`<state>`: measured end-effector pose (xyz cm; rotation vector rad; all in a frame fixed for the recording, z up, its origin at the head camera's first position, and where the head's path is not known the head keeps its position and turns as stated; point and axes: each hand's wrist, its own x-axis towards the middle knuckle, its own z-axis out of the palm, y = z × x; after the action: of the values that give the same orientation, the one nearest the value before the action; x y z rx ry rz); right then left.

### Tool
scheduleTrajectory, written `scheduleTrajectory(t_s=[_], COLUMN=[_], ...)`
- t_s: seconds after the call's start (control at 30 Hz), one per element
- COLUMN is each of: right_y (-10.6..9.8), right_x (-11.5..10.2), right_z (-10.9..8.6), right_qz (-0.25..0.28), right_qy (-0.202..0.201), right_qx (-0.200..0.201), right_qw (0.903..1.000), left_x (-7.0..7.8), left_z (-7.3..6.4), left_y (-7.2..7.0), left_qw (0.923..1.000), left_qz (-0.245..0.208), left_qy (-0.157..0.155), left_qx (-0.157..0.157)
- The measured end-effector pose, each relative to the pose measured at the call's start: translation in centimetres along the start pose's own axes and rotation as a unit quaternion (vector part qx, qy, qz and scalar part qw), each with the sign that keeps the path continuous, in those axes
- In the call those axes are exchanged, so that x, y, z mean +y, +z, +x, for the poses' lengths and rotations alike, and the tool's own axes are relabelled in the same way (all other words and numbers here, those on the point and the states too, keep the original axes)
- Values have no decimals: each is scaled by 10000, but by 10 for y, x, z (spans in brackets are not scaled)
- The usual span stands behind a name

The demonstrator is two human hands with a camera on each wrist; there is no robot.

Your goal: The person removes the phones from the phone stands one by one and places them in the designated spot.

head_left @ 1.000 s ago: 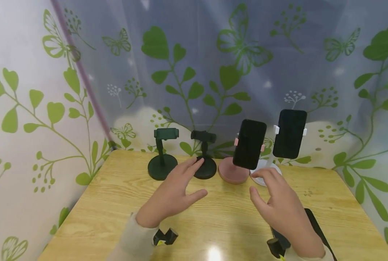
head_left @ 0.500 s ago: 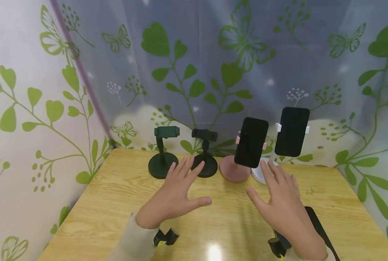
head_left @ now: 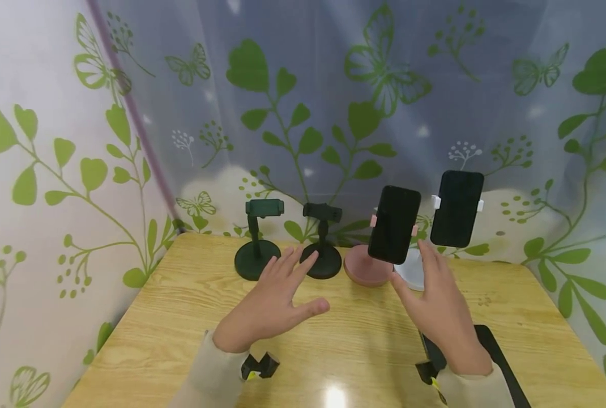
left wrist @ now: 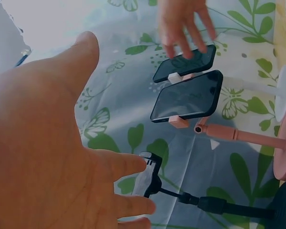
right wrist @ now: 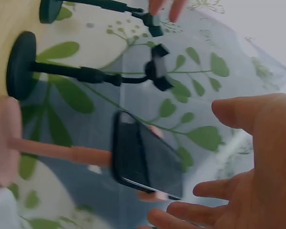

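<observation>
My left hand (head_left: 277,309) hovers over the table with fingers spread and thumb out, holding nothing. Beyond its fingertips stand an empty dark green phone stand (head_left: 256,259) and an empty black phone stand (head_left: 322,260). My right hand (head_left: 440,309), also holding nothing, reaches up with straight fingers in front of the white phone stand (head_left: 412,271). A black phone (head_left: 457,208) sits in that white stand's clamp. Beside it, the pink phone stand (head_left: 368,266) clamps another black phone (head_left: 395,225), tilted, seen from the side in the right wrist view.
On the wooden table (head_left: 180,340), flat dark phone-like shapes (head_left: 499,362) lie partly hidden under my right forearm; whether they are one or two I cannot tell. A curtain (head_left: 303,113) printed with leaves and butterflies hangs close behind the stands.
My right hand's bent fingers first spread out, then straightened and drew closer together as the hand turned more edgewise. The left hand has spread slightly and otherwise stays in place. The stands are unmoved.
</observation>
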<state>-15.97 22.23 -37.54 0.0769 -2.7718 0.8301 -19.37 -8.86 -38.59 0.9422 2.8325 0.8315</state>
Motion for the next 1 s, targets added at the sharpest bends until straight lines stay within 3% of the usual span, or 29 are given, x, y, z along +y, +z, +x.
scheduleTrajectory(t_s=[0.2,0.37,0.63,0.9,1.0], right_y=[18,18,22,26,28], right_x=[23,39,38,37,38], right_z=[24,46,69,79,80], right_qz=[1405,1873,3089,3986,4107], right_qy=[204,737,1162,1440,1387], right_qx=[-641,-668,-247,-531,-558], right_qw=[9878,9773,9436,9042,8994], left_x=[-1,0,-1,-2,-3], left_z=[-2,-2,-3,-5,-7], left_y=[-2,-6,-10,-10,-11], left_qw=[9999,9986,9955,9889,9887], left_qz=[-52,-349,-388,-556,-552], left_qy=[-94,-132,-113,-230,-274], left_qx=[-73,-367,-858,-1358,-1367])
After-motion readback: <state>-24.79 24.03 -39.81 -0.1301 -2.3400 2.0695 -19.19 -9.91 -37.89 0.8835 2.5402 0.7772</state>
